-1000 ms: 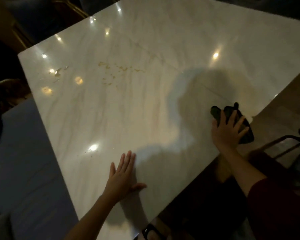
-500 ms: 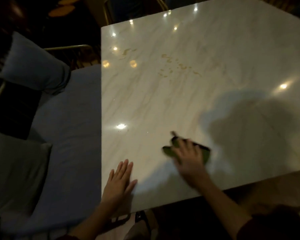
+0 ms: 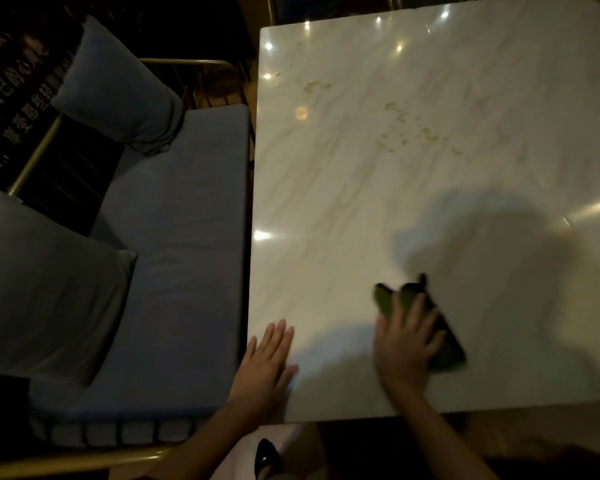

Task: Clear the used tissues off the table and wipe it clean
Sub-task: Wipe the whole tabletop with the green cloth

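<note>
A white marble table (image 3: 465, 168) fills the right side of the head view. My right hand (image 3: 404, 344) presses flat, fingers spread, on a dark green cloth (image 3: 445, 351) lying on the tabletop near its front edge. My left hand (image 3: 265, 362) rests flat on the table's front left corner, fingers straight. Yellowish stains and crumbs (image 3: 409, 128) are scattered over the far middle of the table, and a smaller stain (image 3: 312, 86) lies near the far left edge. No tissues are in view.
A blue cushioned bench (image 3: 174, 258) with a gold metal frame stands against the table's left edge, with two grey-blue pillows (image 3: 118, 88) on it. A dark shoe (image 3: 267, 457) shows below the table's front edge.
My right hand slid the cloth from the table's right edge leftward along the front, then slightly back right. The left hand stayed flat near the front left corner. The view swung left.
</note>
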